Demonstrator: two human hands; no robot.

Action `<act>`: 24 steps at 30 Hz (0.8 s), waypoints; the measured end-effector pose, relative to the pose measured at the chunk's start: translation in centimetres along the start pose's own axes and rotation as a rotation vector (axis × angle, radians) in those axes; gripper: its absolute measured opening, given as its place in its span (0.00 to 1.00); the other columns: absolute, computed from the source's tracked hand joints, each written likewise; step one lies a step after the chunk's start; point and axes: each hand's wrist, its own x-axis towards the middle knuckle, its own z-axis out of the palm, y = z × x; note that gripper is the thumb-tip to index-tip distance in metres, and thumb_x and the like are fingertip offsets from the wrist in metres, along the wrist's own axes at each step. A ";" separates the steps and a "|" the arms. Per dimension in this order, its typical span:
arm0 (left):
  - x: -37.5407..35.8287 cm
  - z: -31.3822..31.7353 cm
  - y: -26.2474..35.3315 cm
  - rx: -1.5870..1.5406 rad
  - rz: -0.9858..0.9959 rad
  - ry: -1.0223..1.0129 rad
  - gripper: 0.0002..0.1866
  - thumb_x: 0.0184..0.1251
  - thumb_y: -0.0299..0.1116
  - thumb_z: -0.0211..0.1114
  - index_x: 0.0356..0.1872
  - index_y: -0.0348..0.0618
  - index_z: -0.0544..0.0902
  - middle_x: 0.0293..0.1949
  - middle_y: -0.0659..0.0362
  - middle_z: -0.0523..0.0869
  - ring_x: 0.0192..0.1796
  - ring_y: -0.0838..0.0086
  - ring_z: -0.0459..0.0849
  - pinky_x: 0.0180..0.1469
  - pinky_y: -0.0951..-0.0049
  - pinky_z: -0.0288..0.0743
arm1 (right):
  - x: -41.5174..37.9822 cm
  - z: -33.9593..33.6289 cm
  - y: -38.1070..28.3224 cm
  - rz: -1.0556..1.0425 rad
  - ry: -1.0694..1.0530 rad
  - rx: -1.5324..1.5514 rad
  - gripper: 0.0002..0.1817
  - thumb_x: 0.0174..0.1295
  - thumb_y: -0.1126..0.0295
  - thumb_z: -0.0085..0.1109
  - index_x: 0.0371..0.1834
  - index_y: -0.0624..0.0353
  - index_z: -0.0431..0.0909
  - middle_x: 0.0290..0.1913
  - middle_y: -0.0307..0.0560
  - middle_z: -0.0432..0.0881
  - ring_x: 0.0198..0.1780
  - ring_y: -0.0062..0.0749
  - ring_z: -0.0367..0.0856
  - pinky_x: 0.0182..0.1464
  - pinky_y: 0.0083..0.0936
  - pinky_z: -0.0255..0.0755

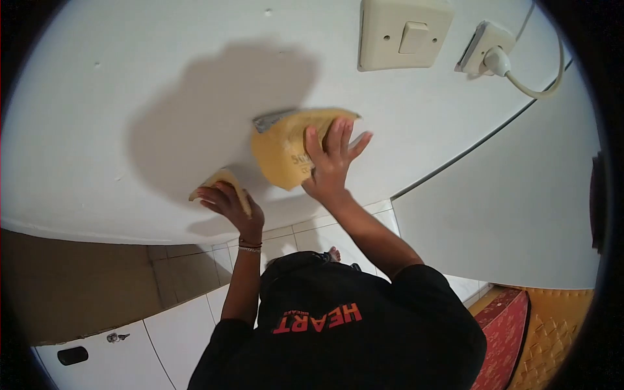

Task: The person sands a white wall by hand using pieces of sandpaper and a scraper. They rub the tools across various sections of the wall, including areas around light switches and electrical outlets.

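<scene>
My right hand (pixel 333 162) presses a curled yellow sheet of sandpaper (pixel 279 153) to the white wall (pixel 195 39), fingers spread over its printed back. A grey strip shows along the sheet's upper left edge. Lower and to the left, my left hand (pixel 229 203), with bracelets at the wrist, has its fingers curled over a smaller bent piece of the same yellowish sandpaper (pixel 224 175). Part of this piece is hidden behind the fingers. Both hands cast shadows on the wall.
A light switch (pixel 413 38) and a socket with a white plug (pixel 497 60) and cable are at upper right. A grey panel (pixel 494 195) adjoins the wall on the right. White floor tiles (pixel 312 237), a white cabinet with keys (pixel 117 338) and a red cushion (pixel 504 331) lie below.
</scene>
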 end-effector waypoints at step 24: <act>4.4 -3.5 -5.0 -0.125 0.066 0.083 0.33 0.68 0.32 0.46 0.67 0.32 0.42 0.68 0.37 0.34 0.70 0.43 0.32 0.67 0.45 0.26 | -4.1 2.4 -2.3 0.402 0.012 -0.143 0.38 0.50 0.75 0.46 0.67 0.69 0.46 0.69 0.69 0.41 0.72 0.59 0.31 0.67 0.54 0.22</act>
